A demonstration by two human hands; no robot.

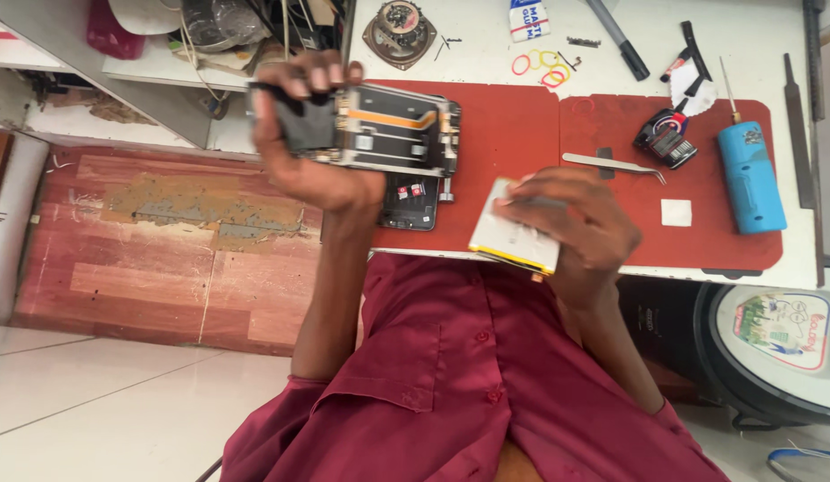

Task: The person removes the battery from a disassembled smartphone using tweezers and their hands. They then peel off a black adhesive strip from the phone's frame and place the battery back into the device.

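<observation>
Our left hand [312, 134] is raised on a bent forearm, fingers curled in a grip; our right hand [571, 223] sits lower, fingers clenched.

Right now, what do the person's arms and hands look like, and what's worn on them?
Both hands, left hand and right hand, are bare: no gloves, rings or watch visible. Forearms are uncovered; a maroon button-up shirt with a chest pocket has sleeves ending near the elbows.

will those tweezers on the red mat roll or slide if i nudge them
The tweezers look flat and thin, so they would likely slide, not roll. The red mat probably adds some friction. They look light, so a small push should move them.
</observation>
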